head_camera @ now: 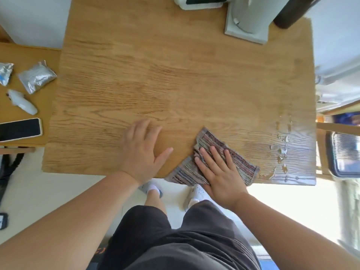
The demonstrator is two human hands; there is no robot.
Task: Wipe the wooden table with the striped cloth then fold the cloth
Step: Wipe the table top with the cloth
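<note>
The striped cloth [210, 141], brown and grey with dark lines, lies rumpled at the near edge of the wooden table [175, 78], one corner hanging over the edge. My right hand [218, 170] presses flat on the cloth with fingers spread. To the left of the cloth, my left hand [142, 151] rests flat on the bare wood, fingers apart, holding nothing. Right of the cloth the tabletop shows worn, peeling patches [282, 152].
A grey appliance base [249, 22], a white device [200, 2] and a dark cylinder [292, 12] stand at the table's far edge. On a lower side table at left lie foil packets [37, 76], a white tube [23, 102] and a phone [19, 129].
</note>
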